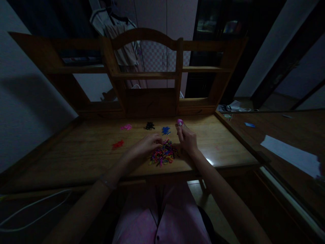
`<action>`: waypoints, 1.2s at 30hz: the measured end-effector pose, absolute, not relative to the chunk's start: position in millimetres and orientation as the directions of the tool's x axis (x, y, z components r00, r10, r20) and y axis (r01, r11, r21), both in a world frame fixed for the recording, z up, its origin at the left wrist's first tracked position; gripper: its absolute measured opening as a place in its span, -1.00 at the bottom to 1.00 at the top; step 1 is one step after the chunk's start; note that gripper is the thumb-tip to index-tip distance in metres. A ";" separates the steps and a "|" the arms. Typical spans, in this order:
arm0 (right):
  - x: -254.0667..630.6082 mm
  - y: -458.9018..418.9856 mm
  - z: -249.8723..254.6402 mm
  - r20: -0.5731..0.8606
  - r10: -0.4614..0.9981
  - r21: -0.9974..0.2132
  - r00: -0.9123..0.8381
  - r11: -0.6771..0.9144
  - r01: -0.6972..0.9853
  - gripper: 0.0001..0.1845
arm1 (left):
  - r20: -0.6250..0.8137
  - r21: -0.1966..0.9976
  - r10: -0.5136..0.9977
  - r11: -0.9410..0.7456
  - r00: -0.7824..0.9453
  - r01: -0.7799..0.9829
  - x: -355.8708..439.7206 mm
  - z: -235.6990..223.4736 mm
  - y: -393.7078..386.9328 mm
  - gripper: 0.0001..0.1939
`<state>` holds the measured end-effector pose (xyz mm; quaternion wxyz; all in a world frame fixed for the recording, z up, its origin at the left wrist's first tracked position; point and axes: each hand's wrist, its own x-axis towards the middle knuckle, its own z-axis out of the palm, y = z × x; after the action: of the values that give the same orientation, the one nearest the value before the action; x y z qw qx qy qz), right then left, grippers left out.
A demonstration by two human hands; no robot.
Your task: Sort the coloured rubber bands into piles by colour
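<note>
A mixed heap of thin, colourful loops that look like small elastic bands [164, 155] lies near the desk's front edge. My left hand [149, 142] is at the heap's upper left edge, its fingers drawn together in a pinch; what is in them is too small to make out. My right hand [187, 137] is beyond the heap to the right, fingers closed. A small purple-pink bundle [179, 121] shows at its fingertips; I cannot tell whether it is gripped or only touched. Single-colour clusters lie around: blue [166, 130], black [149, 126], pink [126, 127] and red [118, 144].
The wooden desk [88, 152] has a raised shelf unit [144, 75] along its back. To the right, another wooden surface [256, 135] carries white paper [291, 156] and a small blue packet [250, 125]. A white cable [35, 206] hangs at lower left. Light is dim.
</note>
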<state>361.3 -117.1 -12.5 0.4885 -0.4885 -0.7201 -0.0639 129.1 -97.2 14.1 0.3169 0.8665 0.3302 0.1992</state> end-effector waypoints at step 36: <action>361.7 -115.6 -12.8 0.765 0.643 -0.395 -0.040 0.517 0.759 -0.70 | 0.177 0.832 0.800 -0.432 0.573 0.348 140.9 35.3 -95.5 -0.77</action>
<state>361.7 -115.6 -12.8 0.4921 -0.4877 -0.7187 -0.0588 140.9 -95.5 35.3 0.3919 0.7955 0.3608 0.2888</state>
